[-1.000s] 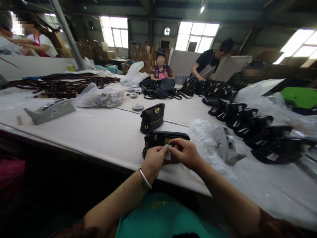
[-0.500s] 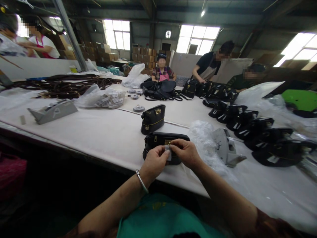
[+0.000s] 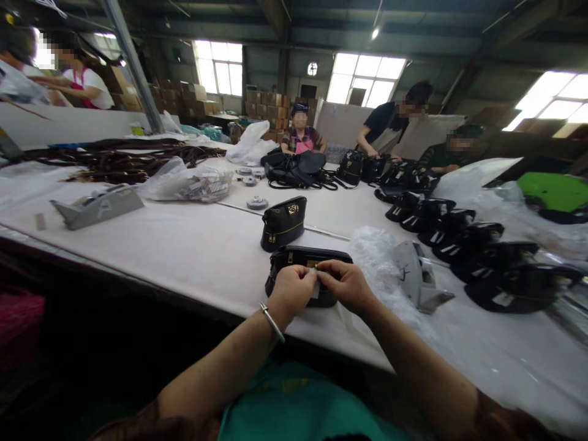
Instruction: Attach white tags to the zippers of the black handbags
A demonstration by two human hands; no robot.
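Observation:
A black handbag (image 3: 280, 260) with gold zip hardware stands upright on the table in front of me, its lower front partly behind my hands. My left hand (image 3: 294, 291) is closed, thumb and finger pinching a small whitish translucent piece (image 3: 316, 294) against the bag's front. Facing it, my right hand (image 3: 346, 285) pinches at a small gold metal fitting (image 3: 315, 267) near the bag's top. The fingertips of both hands nearly meet and hide part of the fitting. Just behind stands a second black bag (image 3: 283, 225) with a gold emblem, touched by neither hand.
A grey tape dispenser (image 3: 419, 278) and crumpled clear plastic (image 3: 374, 251) lie to the right, beside a row of black bags (image 3: 487, 245). Another dispenser (image 3: 98, 207) stands left, near brown straps (image 3: 119, 160). Co-workers (image 3: 390, 125) are across the white table (image 3: 193, 245).
My left hand has shifted slightly up and right, its fingertips closer to the right hand's, covering more of the whitish piece. My right hand stays nearly in place.

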